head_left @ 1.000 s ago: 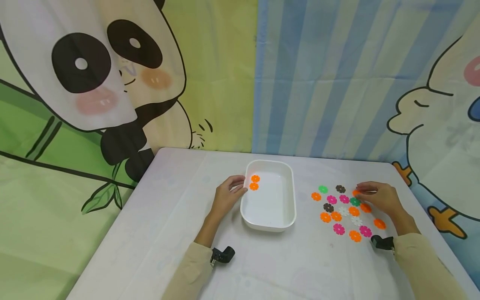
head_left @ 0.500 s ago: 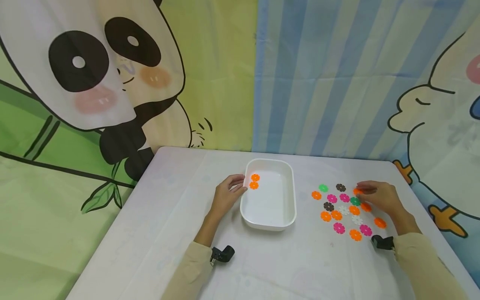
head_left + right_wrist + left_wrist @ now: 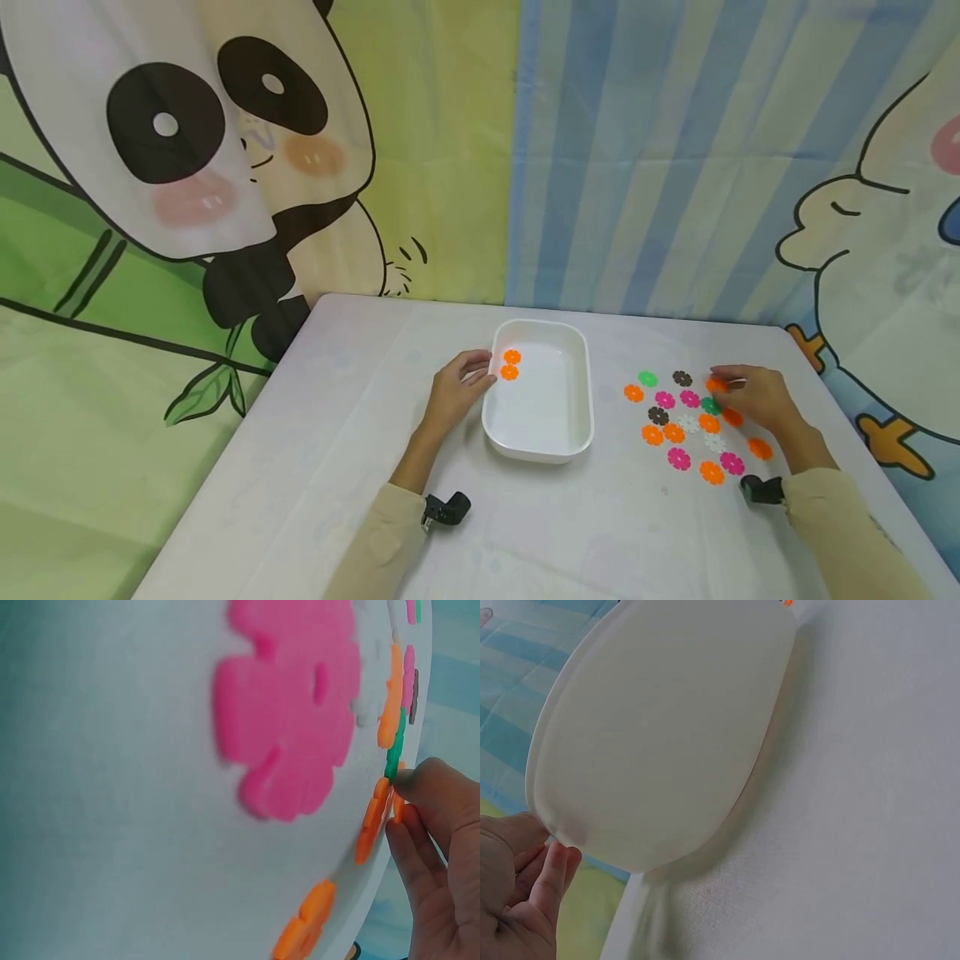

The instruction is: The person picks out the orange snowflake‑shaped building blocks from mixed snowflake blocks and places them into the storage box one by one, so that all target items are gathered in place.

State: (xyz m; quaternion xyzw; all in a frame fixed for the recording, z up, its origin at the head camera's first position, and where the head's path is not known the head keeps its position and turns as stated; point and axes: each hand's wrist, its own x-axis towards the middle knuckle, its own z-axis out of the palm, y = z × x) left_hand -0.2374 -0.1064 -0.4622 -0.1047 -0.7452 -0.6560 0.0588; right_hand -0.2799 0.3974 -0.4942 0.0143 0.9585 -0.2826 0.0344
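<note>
My left hand (image 3: 456,390) holds the left side of a white plastic tray (image 3: 551,408), thumb and fingers at its rim; the left wrist view shows them pinching the edge. Inside the tray lie two orange flower-shaped pieces (image 3: 509,372), close together near the left wall. On the right, my right hand (image 3: 759,398) pinches another orange flower-shaped piece (image 3: 399,808) between thumb and fingertips, at the far edge of the scattered group. A dark green flower-shaped piece (image 3: 710,406) lies just beside those fingertips.
Several flat flower-shaped pieces spread over the white table (image 3: 615,525) right of the tray: orange (image 3: 712,472), pink (image 3: 678,458), white (image 3: 715,443), dark brown (image 3: 658,416) and light green (image 3: 647,379). A cartoon-printed curtain (image 3: 637,167) hangs behind the table.
The right hand has drawn very slightly left, and more of the orange piece at its fingertips shows. The left hand and the tray have stayed in place.
</note>
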